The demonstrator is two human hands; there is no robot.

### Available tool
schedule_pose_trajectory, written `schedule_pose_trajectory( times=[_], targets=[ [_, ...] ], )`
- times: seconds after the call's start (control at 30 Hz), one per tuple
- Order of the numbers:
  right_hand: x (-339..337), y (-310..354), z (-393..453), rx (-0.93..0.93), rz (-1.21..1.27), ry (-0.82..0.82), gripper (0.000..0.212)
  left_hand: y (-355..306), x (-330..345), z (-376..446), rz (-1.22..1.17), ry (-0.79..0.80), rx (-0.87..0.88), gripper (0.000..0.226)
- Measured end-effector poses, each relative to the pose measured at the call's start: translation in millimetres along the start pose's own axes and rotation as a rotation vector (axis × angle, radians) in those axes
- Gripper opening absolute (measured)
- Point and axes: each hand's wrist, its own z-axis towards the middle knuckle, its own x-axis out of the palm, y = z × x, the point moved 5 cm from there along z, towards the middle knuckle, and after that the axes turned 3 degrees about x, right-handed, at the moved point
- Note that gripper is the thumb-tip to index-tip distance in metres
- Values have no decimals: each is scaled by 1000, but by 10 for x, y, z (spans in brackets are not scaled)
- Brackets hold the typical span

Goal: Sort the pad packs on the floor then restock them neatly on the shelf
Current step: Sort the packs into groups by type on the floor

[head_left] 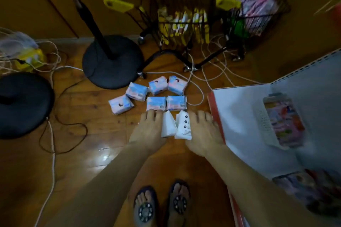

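Two white pad packs (168, 125) (184, 125) stand side by side on the wooden floor. My left hand (147, 131) presses against the left one and my right hand (203, 132) against the right one, fingers straight and pointing forward. My left fingertips touch a blue-pink pack (156, 103). Several blue-pink packs lie just beyond in loose rows, among them one at the far left (120, 104) and one at the back right (176, 85). On my right is the white shelf (239, 116) with a red front edge, carrying a pink pack (283, 121).
Two black round stand bases (112, 61) (24, 105) sit on the floor to the left, with cables (53, 134) trailing around them. Wire carts (184, 24) holding yellow and pink packs stand behind. A yellow bag (29, 59) lies far left. My sandalled feet (162, 204) are below.
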Motion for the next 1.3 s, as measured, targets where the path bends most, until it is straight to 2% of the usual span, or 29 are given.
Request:
schedule_pose_trajectory(
  times=[0.2, 0.33, 0.53, 0.7, 0.8, 0.97, 1.3],
  targets=[
    [1483, -371, 1046, 87, 7, 28, 90, 453, 1442, 1049, 1, 42, -78, 71],
    [2240, -482, 1507, 147, -5, 38, 93, 702, 2148, 1523, -19, 81, -155, 69],
    [2870, -514, 1886, 196, 14, 39, 99, 856, 2661, 1854, -5, 66, -201, 74],
    [3003, -492, 1861, 182, 45, 85, 101, 923, 2769, 1838, -58, 130, -215, 98],
    [2813, -497, 1786, 171, 63, 72, 100, 956, 2618, 1753, -19, 152, -236, 101],
    [2050, -419, 1471, 136, 45, -6, 90, 742, 1889, 1409, 56, 84, -208, 86],
    [-611, -16, 396, -7, -18, -175, 77, -40, -590, 281, 116, -186, -146, 75]
  ],
)
